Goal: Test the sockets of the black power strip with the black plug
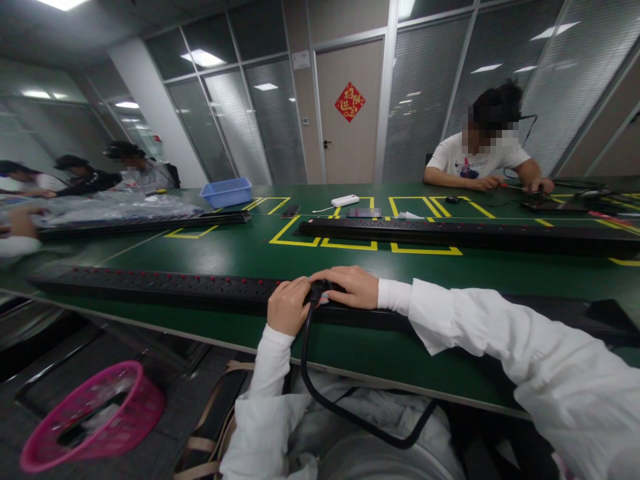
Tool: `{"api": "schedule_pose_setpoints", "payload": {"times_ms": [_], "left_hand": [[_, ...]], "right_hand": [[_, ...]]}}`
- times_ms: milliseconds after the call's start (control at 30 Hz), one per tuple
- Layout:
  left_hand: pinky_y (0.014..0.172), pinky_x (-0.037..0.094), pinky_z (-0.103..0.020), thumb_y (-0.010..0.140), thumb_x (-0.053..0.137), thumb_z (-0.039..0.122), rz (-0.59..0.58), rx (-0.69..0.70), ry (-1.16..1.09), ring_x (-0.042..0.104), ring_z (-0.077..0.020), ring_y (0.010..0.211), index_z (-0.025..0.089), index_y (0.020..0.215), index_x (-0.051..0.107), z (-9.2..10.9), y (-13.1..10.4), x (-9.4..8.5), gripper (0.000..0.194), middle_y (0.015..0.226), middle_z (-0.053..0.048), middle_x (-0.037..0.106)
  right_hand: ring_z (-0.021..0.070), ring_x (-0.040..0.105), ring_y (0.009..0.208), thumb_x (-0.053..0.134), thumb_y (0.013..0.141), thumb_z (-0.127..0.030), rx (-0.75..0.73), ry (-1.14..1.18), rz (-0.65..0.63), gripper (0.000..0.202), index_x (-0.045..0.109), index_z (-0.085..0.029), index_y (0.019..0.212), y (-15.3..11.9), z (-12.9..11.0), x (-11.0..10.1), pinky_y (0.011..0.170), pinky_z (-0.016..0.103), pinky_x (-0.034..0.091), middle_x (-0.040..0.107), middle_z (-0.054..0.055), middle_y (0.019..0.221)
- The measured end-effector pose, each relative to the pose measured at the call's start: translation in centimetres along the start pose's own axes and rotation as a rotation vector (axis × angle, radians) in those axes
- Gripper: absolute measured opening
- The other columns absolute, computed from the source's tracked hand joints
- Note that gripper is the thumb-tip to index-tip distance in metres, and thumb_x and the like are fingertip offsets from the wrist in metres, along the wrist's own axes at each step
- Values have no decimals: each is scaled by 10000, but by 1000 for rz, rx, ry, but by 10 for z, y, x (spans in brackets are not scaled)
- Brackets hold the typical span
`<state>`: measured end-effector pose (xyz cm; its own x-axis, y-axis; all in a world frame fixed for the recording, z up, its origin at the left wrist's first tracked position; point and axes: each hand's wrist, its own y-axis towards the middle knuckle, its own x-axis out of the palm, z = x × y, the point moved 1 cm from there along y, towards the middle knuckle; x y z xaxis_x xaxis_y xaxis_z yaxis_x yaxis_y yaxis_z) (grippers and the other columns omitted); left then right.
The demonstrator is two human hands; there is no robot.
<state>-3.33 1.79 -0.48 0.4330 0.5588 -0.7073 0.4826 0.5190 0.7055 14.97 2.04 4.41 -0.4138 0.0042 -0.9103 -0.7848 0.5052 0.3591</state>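
Observation:
A long black power strip (pixel 165 285) with a row of sockets and red round parts lies along the near edge of the green table. At its middle, a black power plug (pixel 317 292) sits upright against the socket face; whether its pins are in a socket is hidden. My left hand (pixel 289 307) has its fingers closed at the plug's left side. My right hand (pixel 354 287) curls in from the right, its fingertips bent around the plug and over the strip. From the plug, a thick black cord (pixel 309 373) loops down over the table edge toward my lap.
Another long black power strip (pixel 450 235) lies farther back over yellow tape marks. A blue bin (pixel 227 193), a white power bank (pixel 345 200) and a co-worker (pixel 477 153) are across the table. Plastic-covered strips (pixel 125 212) lie left. A pink basket (pixel 150 407) stands below.

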Motion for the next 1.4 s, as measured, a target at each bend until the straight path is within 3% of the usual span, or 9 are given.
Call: {"api": "schedule_pose_setpoints", "payload": {"times_ms": [633, 1400], "left_hand": [[797, 405, -331, 736, 487, 446, 20, -28, -56, 566, -219, 931, 173, 838, 561, 5, 0, -5, 300, 949, -98, 636], [789, 399, -323, 803, 430, 420, 29, 24, -6, 561, -211, 948, 150, 926, 562, 2, -2, 0, 325, 945, -93, 641]], "right_hand": [[168, 477, 1042, 392, 857, -323, -59, 104, 2, 377, 382, -184, 1208, 0, -1, -2, 844, 289, 387, 492, 59, 1192], [168, 502, 996, 407, 847, -323, -60, 137, 70, 380, 414, -187, 1202, 0, -2, -3, 827, 282, 402, 524, 69, 1129]]}}
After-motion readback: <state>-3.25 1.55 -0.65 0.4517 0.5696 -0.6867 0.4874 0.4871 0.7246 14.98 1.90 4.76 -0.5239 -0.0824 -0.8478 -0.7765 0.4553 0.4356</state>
